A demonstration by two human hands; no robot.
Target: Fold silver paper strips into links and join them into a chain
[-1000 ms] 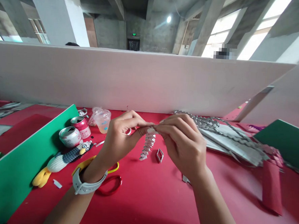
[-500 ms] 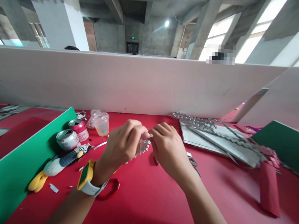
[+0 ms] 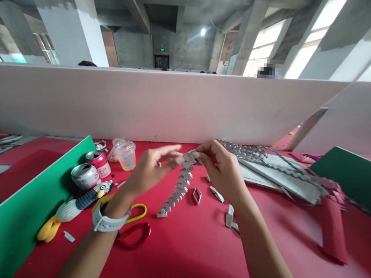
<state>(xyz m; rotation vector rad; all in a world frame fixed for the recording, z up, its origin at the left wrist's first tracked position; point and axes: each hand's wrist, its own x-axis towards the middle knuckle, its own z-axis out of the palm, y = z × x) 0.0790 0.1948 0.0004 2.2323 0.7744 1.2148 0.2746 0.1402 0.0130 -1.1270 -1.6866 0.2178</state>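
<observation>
A folded paper chain (image 3: 180,185), grey-white with a zigzag edge, hangs down over the red table. My right hand (image 3: 218,160) pinches its upper end between thumb and fingers. At the chain's left side is my left hand (image 3: 155,164), its fingers apart and pointing right, with the thumb tip close to the top links; whether it touches them is unclear. A small folded paper link (image 3: 197,195) lies just right of the chain. More folded pieces (image 3: 216,194) rest below my right hand, and others (image 3: 230,217) lie near my right forearm.
Red-handled scissors (image 3: 135,236) and a yellow handle (image 3: 138,213) lie by my left wrist. Cans (image 3: 98,163), a plastic cup (image 3: 128,155) and a plush bird (image 3: 81,202) stand or lie left. Braided strips (image 3: 250,152) lie on boards (image 3: 274,178). A white partition (image 3: 174,109) runs behind.
My hands have moved apart and turned, and the chain now hangs in full view between them. My left fingers have opened. Loose paper pieces and the yellow handle have come into clearer view.
</observation>
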